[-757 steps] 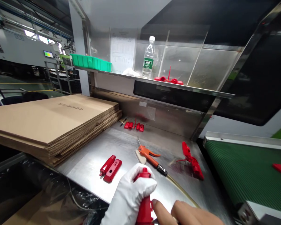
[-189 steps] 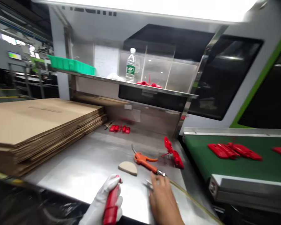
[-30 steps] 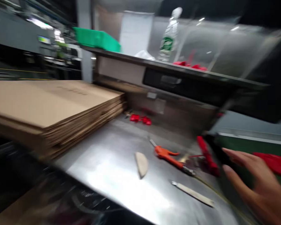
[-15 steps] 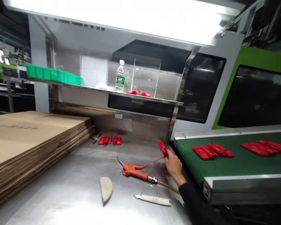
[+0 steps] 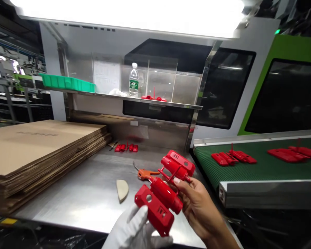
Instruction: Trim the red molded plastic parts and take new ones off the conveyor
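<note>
Both hands' fingers clamp the red moulded part (image 5: 166, 186): left (image 5: 134, 230) below, right (image 5: 197, 204) beside.

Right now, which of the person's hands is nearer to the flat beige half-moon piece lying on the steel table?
The left. The left hand in the white glove is just below and right of the beige half-moon piece. The bare right hand is further right, beyond the red moulded plastic part both hands hold.

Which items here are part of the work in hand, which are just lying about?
In hand:
- red moulded part set, held by gloved left hand and bare right hand
- red parts on the conveyor

Lying about:
- orange air gun
- cardboard stack
- water bottle
- green tray
</note>
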Demonstrator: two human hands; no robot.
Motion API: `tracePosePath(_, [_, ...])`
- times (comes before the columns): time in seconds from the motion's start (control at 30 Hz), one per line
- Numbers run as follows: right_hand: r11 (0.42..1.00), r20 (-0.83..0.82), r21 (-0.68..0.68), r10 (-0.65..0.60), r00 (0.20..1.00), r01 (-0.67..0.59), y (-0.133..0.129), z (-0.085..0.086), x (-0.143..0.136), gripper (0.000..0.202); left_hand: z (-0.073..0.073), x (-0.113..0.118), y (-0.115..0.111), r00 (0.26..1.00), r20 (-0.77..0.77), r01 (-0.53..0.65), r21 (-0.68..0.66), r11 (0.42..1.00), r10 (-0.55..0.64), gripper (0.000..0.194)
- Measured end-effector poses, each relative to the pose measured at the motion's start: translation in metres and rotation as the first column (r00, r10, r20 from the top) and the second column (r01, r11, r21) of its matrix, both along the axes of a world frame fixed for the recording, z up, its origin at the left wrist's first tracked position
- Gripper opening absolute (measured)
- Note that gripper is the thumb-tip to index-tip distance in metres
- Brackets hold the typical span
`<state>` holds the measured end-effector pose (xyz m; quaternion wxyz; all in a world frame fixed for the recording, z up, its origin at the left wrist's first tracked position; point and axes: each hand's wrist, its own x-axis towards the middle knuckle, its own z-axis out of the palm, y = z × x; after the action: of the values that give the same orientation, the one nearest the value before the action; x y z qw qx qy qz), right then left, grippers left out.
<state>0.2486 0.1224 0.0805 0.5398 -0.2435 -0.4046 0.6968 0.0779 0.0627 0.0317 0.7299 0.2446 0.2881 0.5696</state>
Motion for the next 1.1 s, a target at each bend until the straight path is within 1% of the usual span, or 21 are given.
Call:
tracePosePath(0.07, [1.0, -0.009, 0.0, -0.02, 1.0, 0.02, -0.004, -0.009, 0.001, 0.045, 0.022, 0.012, 0.002, 0.998, -0.011, -0.067, -0.02, 0.998, 0.067, 0.069])
tracePosePath(0.1, [1.0, 0.0, 0.019, -0.023, 1.0, 0.023, -0.005, -0.015, 0.005, 0.045, 0.028, 0.013, 0.002, 0.996, -0.022, -0.092, -0.033, 0.995, 0.091, 0.06])
tracePosePath(0.13, [0.999, 0.025, 0.045, -0.019, 1.0, 0.018, -0.005, -0.02, 0.011, 0.044, 0.032, 0.011, 0.001, 0.995, -0.031, -0.098, -0.049, 0.994, 0.097, 0.052])
tracePosePath(0.2, [0.995, 0.121, 0.099, 0.006, 0.993, -0.018, -0.004, -0.031, 0.03, 0.04, 0.035, 0.003, -0.002, 0.996, -0.051, -0.079, -0.089, 0.993, 0.075, 0.041])
tracePosePath(0.27, [0.987, 0.217, 0.123, 0.077, 0.973, -0.106, 0.002, -0.041, 0.052, 0.04, 0.032, -0.006, -0.005, 0.996, -0.076, -0.062, -0.116, 0.991, 0.053, 0.035])
tracePosePath(0.3, [0.979, 0.23, 0.119, 0.135, 0.964, -0.165, 0.007, -0.046, 0.062, 0.045, 0.03, -0.009, -0.007, 0.995, -0.087, -0.055, -0.119, 0.991, 0.044, 0.032])
tracePosePath(0.37, [0.962, 0.166, 0.062, 0.253, 0.953, -0.266, 0.018, -0.052, 0.075, 0.058, 0.025, -0.014, -0.008, 0.994, -0.104, -0.029, -0.103, 0.994, 0.019, 0.028])
tracePosePath(0.4, [0.955, 0.115, 0.005, 0.293, 0.949, -0.296, 0.023, -0.054, 0.078, 0.06, 0.022, -0.016, -0.008, 0.994, -0.11, -0.01, -0.086, 0.996, 0.001, 0.026])
tracePosePath(0.43, [0.95, 0.076, -0.063, 0.31, 0.948, -0.306, 0.028, -0.056, 0.077, 0.056, 0.019, -0.017, -0.008, 0.993, -0.113, 0.011, -0.068, 0.998, -0.019, 0.024])
tracePosePath(0.47, [0.948, 0.063, -0.133, 0.3, 0.952, -0.29, 0.032, -0.057, 0.074, 0.049, 0.016, -0.019, -0.008, 0.993, -0.109, 0.032, -0.05, 0.998, -0.037, 0.023])
tracePosePath(0.53, [0.951, 0.107, -0.223, 0.241, 0.965, -0.213, 0.036, -0.059, 0.064, 0.032, 0.012, -0.022, -0.007, 0.995, -0.082, 0.059, -0.023, 0.998, -0.061, 0.024])
tracePosePath(0.6, [0.961, 0.171, -0.238, 0.183, 0.968, -0.139, 0.036, -0.06, 0.055, 0.02, 0.01, -0.025, -0.007, 0.997, -0.042, 0.062, -0.019, 0.998, -0.063, 0.021])
tracePosePath(0.63, [0.964, 0.189, -0.239, 0.164, 0.968, -0.117, 0.035, -0.061, 0.051, 0.019, 0.01, -0.027, -0.007, 0.998, -0.03, 0.058, -0.023, 0.998, -0.058, 0.02])
tracePosePath(0.8, [0.958, 0.212, -0.268, 0.162, 0.964, -0.102, 0.028, -0.063, 0.047, 0.021, 0.011, -0.038, -0.006, 0.998, 0.031, 0.065, -0.042, 0.997, -0.063, 0.011])
tracePosePath(0.9, [0.952, 0.218, -0.286, 0.179, 0.959, -0.113, 0.025, -0.063, 0.045, 0.033, 0.008, -0.042, -0.006, 0.995, 0.082, 0.054, -0.072, 0.996, -0.048, 0.01])
tracePosePath(1.0, [0.938, 0.219, -0.327, 0.192, 0.957, -0.113, 0.023, -0.066, 0.043, 0.043, 0.006, -0.043, -0.007, 0.999, 0.002, 0.035, -0.067, 0.997, -0.035, 0.013])
tracePosePath(1.1, [0.938, 0.228, -0.321, 0.208, 0.951, -0.128, 0.025, -0.074, 0.045, 0.049, 0.012, -0.04, -0.01, 0.991, -0.122, 0.039, -0.055, 0.998, -0.046, 0.029])
